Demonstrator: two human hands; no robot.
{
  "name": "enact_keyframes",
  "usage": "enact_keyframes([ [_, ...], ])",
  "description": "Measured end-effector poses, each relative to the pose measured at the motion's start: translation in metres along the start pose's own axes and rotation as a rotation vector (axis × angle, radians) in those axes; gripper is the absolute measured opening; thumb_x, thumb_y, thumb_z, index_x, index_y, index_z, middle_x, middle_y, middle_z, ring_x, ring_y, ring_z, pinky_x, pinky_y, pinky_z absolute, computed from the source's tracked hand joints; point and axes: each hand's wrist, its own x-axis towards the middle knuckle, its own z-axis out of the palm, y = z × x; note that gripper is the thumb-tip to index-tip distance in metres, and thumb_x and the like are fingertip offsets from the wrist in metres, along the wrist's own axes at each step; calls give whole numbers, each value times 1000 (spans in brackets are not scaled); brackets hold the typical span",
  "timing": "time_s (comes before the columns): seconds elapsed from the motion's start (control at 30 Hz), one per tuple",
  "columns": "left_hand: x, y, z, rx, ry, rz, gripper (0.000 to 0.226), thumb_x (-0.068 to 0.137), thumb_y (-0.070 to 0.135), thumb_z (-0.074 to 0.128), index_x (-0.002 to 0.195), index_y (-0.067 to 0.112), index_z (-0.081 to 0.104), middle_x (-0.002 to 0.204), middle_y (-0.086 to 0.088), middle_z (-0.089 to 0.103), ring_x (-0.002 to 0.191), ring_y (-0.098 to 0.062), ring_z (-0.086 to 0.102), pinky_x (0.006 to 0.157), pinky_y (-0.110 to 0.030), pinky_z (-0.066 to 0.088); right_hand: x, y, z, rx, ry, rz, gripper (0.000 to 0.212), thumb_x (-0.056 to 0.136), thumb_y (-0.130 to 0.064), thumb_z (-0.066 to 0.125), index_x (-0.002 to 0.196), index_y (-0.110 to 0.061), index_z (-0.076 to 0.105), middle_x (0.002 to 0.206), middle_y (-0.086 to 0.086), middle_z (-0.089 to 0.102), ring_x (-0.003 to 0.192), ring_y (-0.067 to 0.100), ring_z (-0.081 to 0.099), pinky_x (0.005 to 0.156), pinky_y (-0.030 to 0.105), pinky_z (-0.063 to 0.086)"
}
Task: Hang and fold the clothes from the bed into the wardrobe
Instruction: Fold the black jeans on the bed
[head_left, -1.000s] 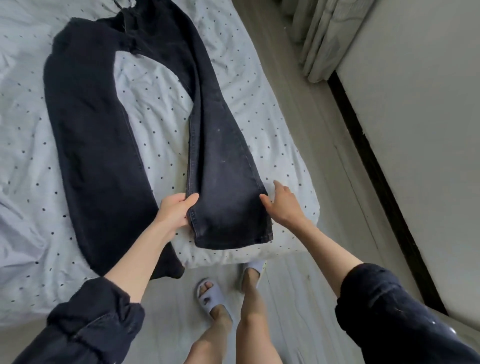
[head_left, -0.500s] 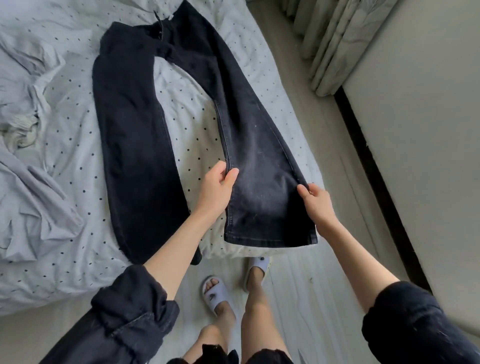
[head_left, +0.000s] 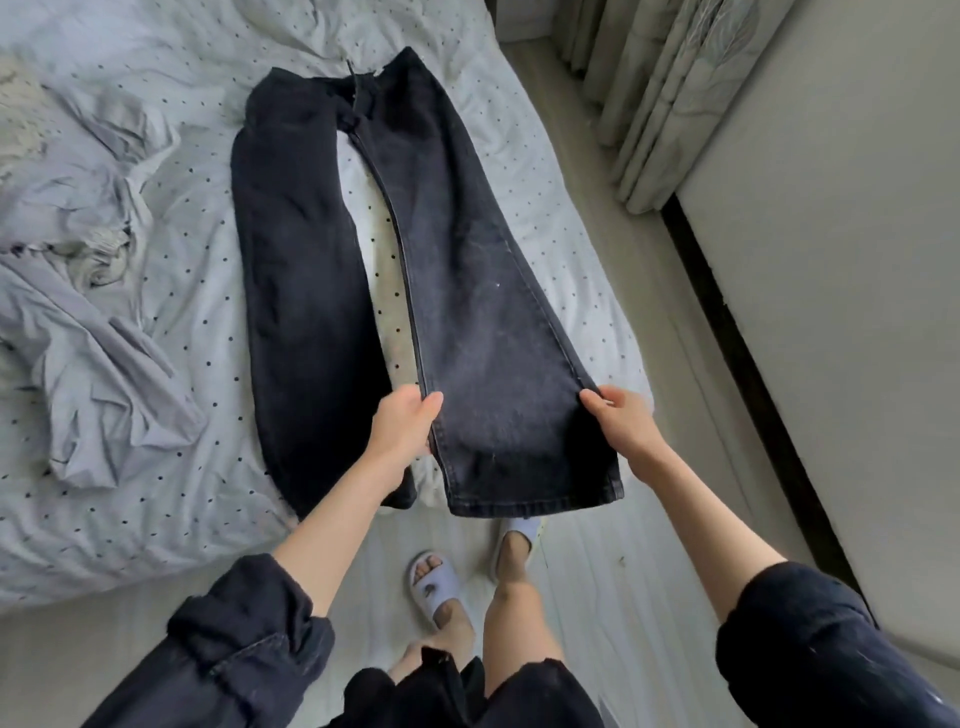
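A pair of black jeans (head_left: 457, 270) lies spread on the bed (head_left: 156, 467), waist far from me and legs toward me. My left hand (head_left: 400, 426) pinches the inner edge of the right leg near its hem. My right hand (head_left: 621, 421) pinches the outer edge of the same leg. That leg is lifted slightly off the bed, its hem hanging past the mattress edge. The left leg lies flat on the sheet, its hem partly behind my left forearm.
Crumpled grey bedding (head_left: 88, 312) is heaped on the left of the dotted sheet. Curtains (head_left: 649, 104) hang at the top right beside a pale wall (head_left: 831, 312). A narrow strip of light floor (head_left: 587, 587) runs between bed and wall, where my slippered feet stand.
Both hands took hold of the right leg's edges and drew it left, closing the gap to the other leg. The view has shifted, bringing more of the bed's left side into sight.
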Motion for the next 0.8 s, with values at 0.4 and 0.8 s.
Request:
enact_keyframes([
  [0.4, 22, -96, 22, 513, -38, 32, 69, 94, 14, 50, 150, 21, 10, 157, -8, 6, 144, -27, 10, 114, -39, 18, 18, 55, 48, -187, -11, 136, 10, 96, -14, 46, 92, -8, 54, 82, 5, 56, 77, 23, 52, 59, 30, 42],
  [0.8, 42, -135, -28, 263, -301, -160, 47, 102, 23, 38, 147, 20, 29, 159, 6, 4, 144, -14, 17, 113, -31, 20, -19, 32, 77, -252, 23, -132, 24, 92, -14, 52, 114, -12, 61, 96, -1, 62, 81, 16, 58, 75, 43, 54],
])
